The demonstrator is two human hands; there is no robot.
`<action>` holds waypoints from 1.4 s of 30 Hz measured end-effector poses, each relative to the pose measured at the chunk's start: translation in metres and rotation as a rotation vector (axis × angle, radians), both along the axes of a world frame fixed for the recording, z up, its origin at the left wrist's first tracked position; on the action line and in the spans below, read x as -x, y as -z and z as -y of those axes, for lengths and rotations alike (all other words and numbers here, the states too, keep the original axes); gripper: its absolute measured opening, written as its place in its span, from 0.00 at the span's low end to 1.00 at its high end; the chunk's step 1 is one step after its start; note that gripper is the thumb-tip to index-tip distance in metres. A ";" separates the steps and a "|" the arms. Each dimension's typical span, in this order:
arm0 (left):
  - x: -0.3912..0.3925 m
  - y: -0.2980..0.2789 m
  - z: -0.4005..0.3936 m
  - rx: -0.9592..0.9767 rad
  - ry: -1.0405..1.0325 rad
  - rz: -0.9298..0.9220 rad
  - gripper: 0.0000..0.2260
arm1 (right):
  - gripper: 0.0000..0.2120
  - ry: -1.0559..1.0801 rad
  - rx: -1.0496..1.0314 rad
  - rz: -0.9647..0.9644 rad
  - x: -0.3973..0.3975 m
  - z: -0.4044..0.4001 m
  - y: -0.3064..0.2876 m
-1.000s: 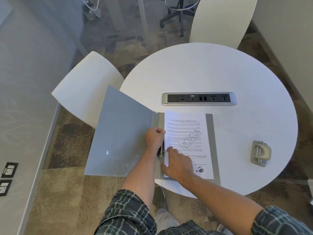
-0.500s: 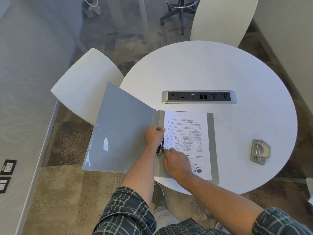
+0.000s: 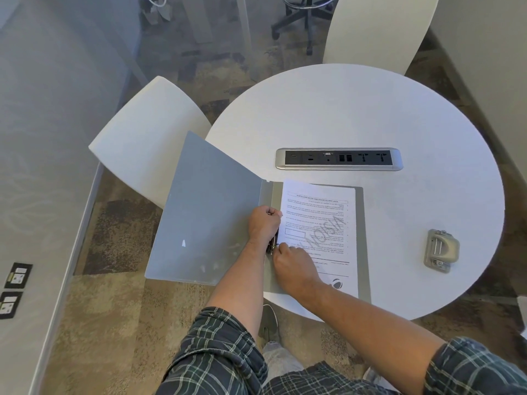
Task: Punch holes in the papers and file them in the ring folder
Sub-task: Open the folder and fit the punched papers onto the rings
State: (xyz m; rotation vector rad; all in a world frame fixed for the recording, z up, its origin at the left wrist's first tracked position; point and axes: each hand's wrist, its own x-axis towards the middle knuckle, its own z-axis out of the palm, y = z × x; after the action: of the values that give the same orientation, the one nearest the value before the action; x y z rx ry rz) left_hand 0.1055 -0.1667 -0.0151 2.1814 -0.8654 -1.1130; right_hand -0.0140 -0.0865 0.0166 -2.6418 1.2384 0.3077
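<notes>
Seen from the head camera, at centre frame: grey ring folder (image 3: 211, 212) lying open at the near left edge of a round white table (image 3: 370, 109), front cover raised and hanging out past the rim toward lower left, back cover flat on the tabletop. On that back cover, printed papers (image 3: 322, 220), text upside down to the camera; large pale diagonal watermark across the page, possibly "VISION" but not certain; small print too fine to read; round dark logo near the lower right corner of the sheet.

At the folder's spine, just left of the papers: left hand (image 3: 263, 223), fingers curled over the upper part of the metal ring mechanism (image 3: 272, 248), gripping it. Just below, right hand (image 3: 296, 269), thumb and fingertips pinching at the lower ring, heel resting on the papers. Whether the rings stand parted or closed, cannot tell.

At right of frame, well apart from the folder: grey hole punch (image 3: 440, 250), on the table, untouched.

Above the papers, set into the tabletop: silver socket strip (image 3: 338, 158) with dark ports.

At upper left and top right: two white chairs (image 3: 148, 138). At bottom: plaid sleeves (image 3: 216, 352).
</notes>
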 end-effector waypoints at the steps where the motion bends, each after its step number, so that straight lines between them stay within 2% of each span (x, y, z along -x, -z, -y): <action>1: 0.001 -0.001 0.000 0.000 0.001 0.003 0.08 | 0.12 0.000 -0.015 -0.004 0.000 -0.001 -0.001; 11: 0.003 -0.001 -0.002 0.001 0.005 0.008 0.06 | 0.17 -0.036 0.079 0.084 0.012 -0.006 0.014; 17: 0.003 -0.004 -0.004 0.009 0.003 0.019 0.06 | 0.15 -0.014 0.114 0.205 0.018 -0.008 0.021; 25: -0.002 -0.019 -0.030 0.093 0.042 0.049 0.05 | 0.17 -0.102 0.126 0.103 0.017 -0.007 0.024; 30: -0.001 -0.027 -0.067 0.048 0.213 0.180 0.03 | 0.17 -0.131 0.113 0.107 0.017 -0.006 0.022; 34: 0.002 -0.027 -0.080 0.103 0.134 0.277 0.06 | 0.21 -0.161 0.084 0.099 0.016 -0.006 0.020; 38: -0.001 -0.023 -0.084 0.066 0.081 0.187 0.08 | 0.24 -0.181 0.051 0.076 0.017 -0.004 0.021; 42: 0.003 -0.018 -0.092 0.040 0.033 0.183 0.08 | 0.30 -0.174 -0.046 0.004 0.014 -0.001 0.018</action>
State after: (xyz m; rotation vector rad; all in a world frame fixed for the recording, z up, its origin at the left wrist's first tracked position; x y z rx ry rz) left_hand 0.1025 -0.0751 0.0029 2.2687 -0.9963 -0.9130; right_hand -0.0285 -0.0856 -0.0012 -2.7133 0.9888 0.3541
